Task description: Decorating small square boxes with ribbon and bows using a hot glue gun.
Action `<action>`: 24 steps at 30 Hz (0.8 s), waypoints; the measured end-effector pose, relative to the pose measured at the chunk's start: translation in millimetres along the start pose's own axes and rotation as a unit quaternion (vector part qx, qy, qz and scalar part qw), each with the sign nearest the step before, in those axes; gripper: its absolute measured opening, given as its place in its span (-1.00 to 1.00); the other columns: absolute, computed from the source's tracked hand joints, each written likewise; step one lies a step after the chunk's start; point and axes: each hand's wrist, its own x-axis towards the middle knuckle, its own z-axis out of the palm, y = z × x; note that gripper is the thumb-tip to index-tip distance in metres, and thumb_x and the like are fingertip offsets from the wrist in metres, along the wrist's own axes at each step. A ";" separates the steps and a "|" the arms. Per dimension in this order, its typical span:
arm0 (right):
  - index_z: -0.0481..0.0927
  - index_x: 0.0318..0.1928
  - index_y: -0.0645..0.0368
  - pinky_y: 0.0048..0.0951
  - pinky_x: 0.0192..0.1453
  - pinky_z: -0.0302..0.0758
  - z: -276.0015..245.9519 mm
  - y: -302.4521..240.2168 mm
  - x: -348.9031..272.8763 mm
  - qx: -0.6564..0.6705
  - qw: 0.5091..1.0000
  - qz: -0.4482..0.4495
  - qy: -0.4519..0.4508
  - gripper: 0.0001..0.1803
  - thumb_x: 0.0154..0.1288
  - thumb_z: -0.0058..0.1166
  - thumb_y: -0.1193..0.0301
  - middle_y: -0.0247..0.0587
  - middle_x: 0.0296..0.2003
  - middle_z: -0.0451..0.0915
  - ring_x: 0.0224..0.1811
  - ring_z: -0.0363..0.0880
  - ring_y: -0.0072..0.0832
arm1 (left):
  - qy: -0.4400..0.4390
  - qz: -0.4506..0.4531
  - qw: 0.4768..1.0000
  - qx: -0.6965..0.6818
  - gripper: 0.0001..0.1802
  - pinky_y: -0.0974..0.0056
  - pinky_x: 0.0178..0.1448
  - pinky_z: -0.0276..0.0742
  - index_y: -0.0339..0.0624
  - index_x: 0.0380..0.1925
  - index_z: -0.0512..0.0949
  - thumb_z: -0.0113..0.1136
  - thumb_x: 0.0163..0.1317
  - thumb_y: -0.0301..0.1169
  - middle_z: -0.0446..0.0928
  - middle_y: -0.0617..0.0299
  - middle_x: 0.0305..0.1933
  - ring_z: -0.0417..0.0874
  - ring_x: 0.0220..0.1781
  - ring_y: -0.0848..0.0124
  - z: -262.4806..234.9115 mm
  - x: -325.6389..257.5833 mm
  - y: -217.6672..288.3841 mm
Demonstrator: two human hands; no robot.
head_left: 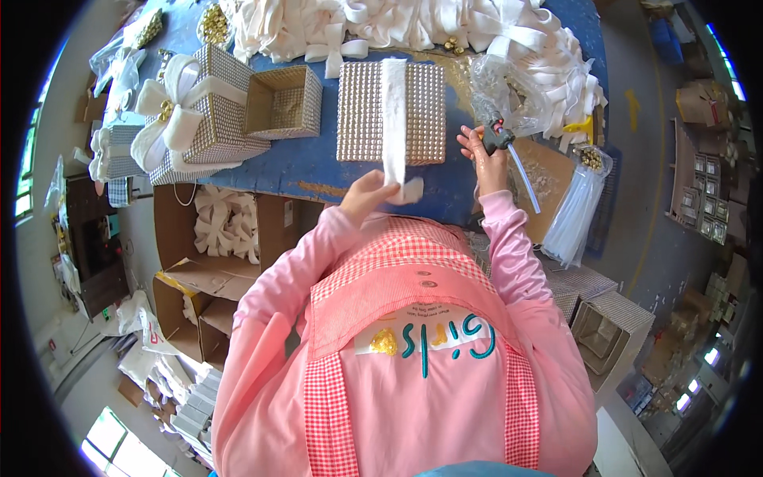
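A square box lid or box [358, 111] covered in pearly silver beads lies in front of me on the blue table. A white fabric ribbon [393, 103] runs across its middle from the far edge to the near one. My left hand [368, 195] pinches the ribbon's near end, just off the box's near side. In my right hand [486, 167] is a dark glue gun [498, 137], held to the right of the box. A long translucent glue stick [524, 179] juts from it toward me. The gun's tip is apart from the ribbon.
White fabric bows [509, 36] are heaped along the far side. To the left stand an open beaded box [284, 103] and beaded boxes with a white bow [171, 115]. A bundle of glue sticks [574, 207] lies right. Cardboard cartons [179, 238] stand below the table's left edge.
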 end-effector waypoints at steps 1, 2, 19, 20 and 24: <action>0.41 -0.17 0.20 -0.57 -0.23 0.54 -4.6 -5.3 0.8 -0.008 1.000 -0.008 -0.010 -0.75 0.32 0.01 0.28 -0.16 -0.13 0.59 -0.17 0.62 -0.43 | 0.009 0.004 1.000 0.009 -0.67 0.41 -0.05 0.43 -0.28 -0.11 0.49 0.23 0.15 -0.36 0.57 0.25 -0.21 0.54 -0.17 0.51 8.3 -15.2 23.0; 0.41 -0.17 0.19 -0.59 -0.24 0.53 -9.1 -11.5 1.2 -0.015 1.000 -0.016 -0.020 -0.75 0.31 0.02 0.27 -0.16 -0.13 0.58 -0.18 0.62 -0.45 | -0.010 -0.017 1.000 0.003 -0.67 0.42 -0.08 0.44 -0.29 -0.11 0.50 0.23 0.15 -0.36 0.57 0.26 -0.22 0.55 -0.20 0.52 12.8 -28.7 49.7; 0.53 -0.26 0.16 -0.35 -0.37 0.42 13.8 -100.7 24.8 -0.311 0.857 -0.371 -0.175 -0.70 0.09 0.23 0.23 -0.10 -0.45 0.55 -0.42 0.55 -0.18 | 0.070 0.258 0.858 0.439 -0.53 0.52 -0.62 0.21 -0.18 -0.24 0.61 0.17 0.14 0.01 0.43 0.43 -0.58 0.36 -0.64 0.67 3.4 47.9 297.3; 0.54 -0.31 0.14 -0.30 -0.41 0.42 14.9 -98.3 24.7 -0.340 0.852 -0.357 -0.175 -0.73 0.08 0.22 0.23 -0.08 -0.50 0.53 -0.44 0.53 -0.08 | 0.072 0.267 0.861 0.428 -0.53 0.52 -0.62 0.21 -0.18 -0.25 0.61 0.18 0.13 0.02 0.43 0.43 -0.59 0.35 -0.65 0.67 1.8 50.1 298.1; 0.54 -0.32 0.12 -0.26 -0.44 0.41 32.0 -120.2 13.2 -0.366 0.836 -0.373 -0.165 -0.73 0.08 0.21 0.21 -0.08 -0.53 0.52 -0.45 0.53 -0.05 | 0.071 0.275 0.862 0.421 -0.53 0.53 -0.61 0.21 -0.19 -0.29 0.61 0.18 0.12 0.03 0.42 0.44 -0.61 0.31 -0.66 0.69 5.3 49.6 300.7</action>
